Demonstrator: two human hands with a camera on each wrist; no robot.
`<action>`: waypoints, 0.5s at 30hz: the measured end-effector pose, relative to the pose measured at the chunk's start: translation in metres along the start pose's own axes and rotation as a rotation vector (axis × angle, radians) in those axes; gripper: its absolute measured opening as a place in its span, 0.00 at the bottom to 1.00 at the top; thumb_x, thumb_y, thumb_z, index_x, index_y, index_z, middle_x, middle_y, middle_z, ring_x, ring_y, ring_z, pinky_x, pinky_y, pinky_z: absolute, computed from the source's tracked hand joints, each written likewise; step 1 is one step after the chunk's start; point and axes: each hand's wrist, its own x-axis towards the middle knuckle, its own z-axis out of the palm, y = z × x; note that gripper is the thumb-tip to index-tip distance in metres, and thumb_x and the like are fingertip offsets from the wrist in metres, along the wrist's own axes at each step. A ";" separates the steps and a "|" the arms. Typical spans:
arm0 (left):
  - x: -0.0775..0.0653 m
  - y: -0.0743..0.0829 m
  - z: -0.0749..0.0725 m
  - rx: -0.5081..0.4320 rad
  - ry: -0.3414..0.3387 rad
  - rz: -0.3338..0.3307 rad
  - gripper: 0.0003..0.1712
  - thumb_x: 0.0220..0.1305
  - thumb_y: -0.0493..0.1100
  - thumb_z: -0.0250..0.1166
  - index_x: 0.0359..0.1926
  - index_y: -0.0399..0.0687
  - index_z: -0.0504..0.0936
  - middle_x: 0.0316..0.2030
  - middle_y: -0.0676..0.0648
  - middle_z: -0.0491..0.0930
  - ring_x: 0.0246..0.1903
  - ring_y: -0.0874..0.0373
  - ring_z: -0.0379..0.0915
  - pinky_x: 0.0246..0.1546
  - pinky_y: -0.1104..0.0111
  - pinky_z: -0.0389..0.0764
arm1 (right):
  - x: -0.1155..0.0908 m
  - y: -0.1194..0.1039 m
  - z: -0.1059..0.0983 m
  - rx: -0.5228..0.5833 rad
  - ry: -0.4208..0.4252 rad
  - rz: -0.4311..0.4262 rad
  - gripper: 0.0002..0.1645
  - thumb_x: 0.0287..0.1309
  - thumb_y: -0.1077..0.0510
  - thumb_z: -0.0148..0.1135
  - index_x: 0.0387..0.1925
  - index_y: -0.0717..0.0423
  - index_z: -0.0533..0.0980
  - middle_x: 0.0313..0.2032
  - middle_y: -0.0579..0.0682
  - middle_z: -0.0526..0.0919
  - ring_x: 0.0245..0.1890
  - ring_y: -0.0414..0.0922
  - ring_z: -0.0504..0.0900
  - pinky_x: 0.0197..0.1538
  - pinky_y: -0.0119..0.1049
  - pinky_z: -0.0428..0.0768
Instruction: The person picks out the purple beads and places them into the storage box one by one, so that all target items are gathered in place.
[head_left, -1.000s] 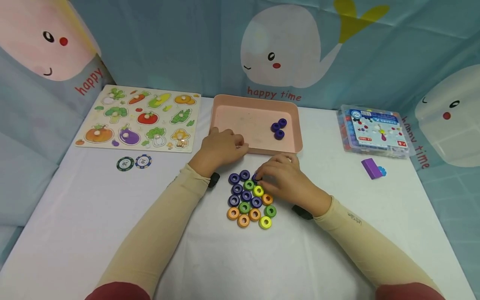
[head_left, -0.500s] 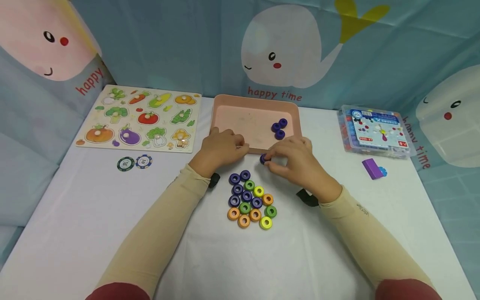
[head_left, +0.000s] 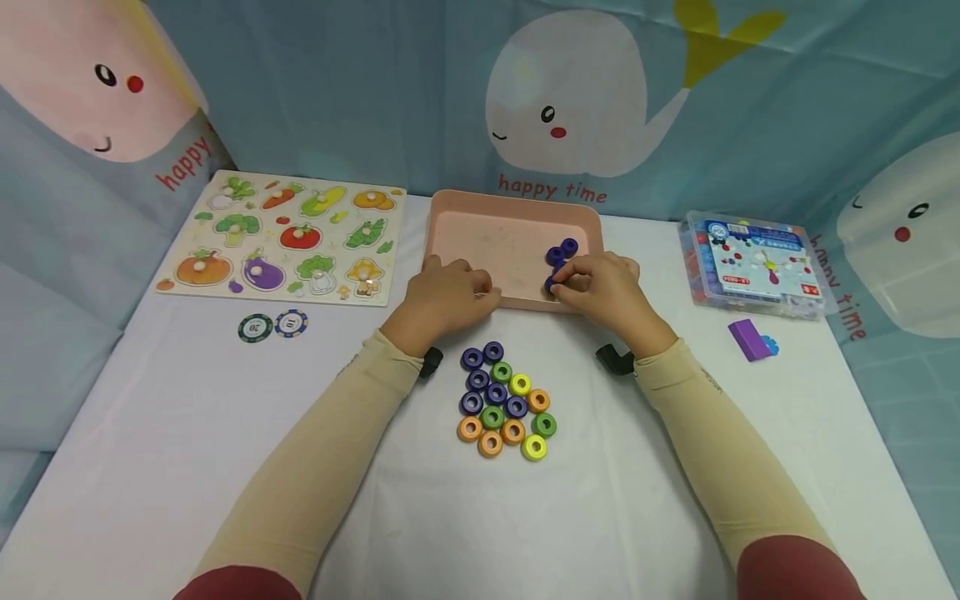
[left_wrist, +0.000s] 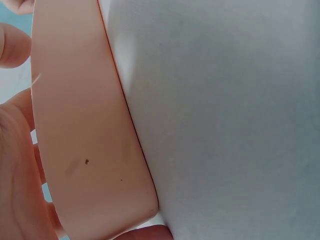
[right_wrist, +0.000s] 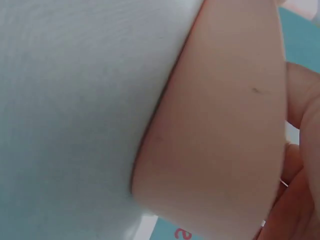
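My right hand [head_left: 603, 287] pinches a dark purple ring-shaped bead [head_left: 550, 284] between thumb and fingertips, low inside the front right of the pink tray [head_left: 510, 200]. Close by in the tray lie three more purple beads [head_left: 570, 247], one partly covered by the fingers. At the tray's front left corner my left hand [head_left: 444, 302] holds the rim, its fingers bent over the wall. The left wrist view shows the tray's outer wall [left_wrist: 90, 130] with fingers behind it and one below the corner. In the right wrist view, the wall [right_wrist: 215, 125] hides the pinched bead.
A group of purple, green, yellow and orange ring beads [head_left: 497, 393] lies in front of the tray. Left are a vegetable puzzle board [head_left: 288, 283] and two poker chips [head_left: 256, 327]. Right stand a clear plastic box [head_left: 761, 265] and a purple block [head_left: 748, 340].
My right hand has taken a purple bead from the top right of the group and carried it away from me, over the rim into the tray. The left hand stays put.
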 end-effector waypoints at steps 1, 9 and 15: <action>0.000 0.000 0.000 -0.001 -0.001 0.002 0.29 0.67 0.65 0.47 0.58 0.60 0.81 0.55 0.47 0.78 0.47 0.45 0.63 0.44 0.50 0.76 | 0.001 0.001 0.001 -0.002 -0.003 0.009 0.06 0.56 0.49 0.73 0.32 0.44 0.85 0.38 0.44 0.87 0.46 0.50 0.76 0.62 0.60 0.51; 0.001 0.000 0.003 0.005 0.009 -0.002 0.30 0.67 0.66 0.46 0.60 0.60 0.80 0.56 0.47 0.77 0.47 0.44 0.63 0.44 0.49 0.75 | 0.007 0.006 0.002 -0.019 -0.014 0.060 0.07 0.57 0.48 0.71 0.35 0.44 0.85 0.38 0.45 0.88 0.46 0.50 0.74 0.64 0.61 0.49; 0.001 0.000 0.003 0.006 0.014 0.006 0.30 0.68 0.65 0.45 0.60 0.60 0.80 0.56 0.46 0.77 0.47 0.44 0.63 0.43 0.50 0.75 | 0.007 0.006 0.002 -0.016 -0.028 0.073 0.08 0.59 0.48 0.71 0.37 0.46 0.84 0.41 0.46 0.87 0.48 0.51 0.74 0.65 0.61 0.49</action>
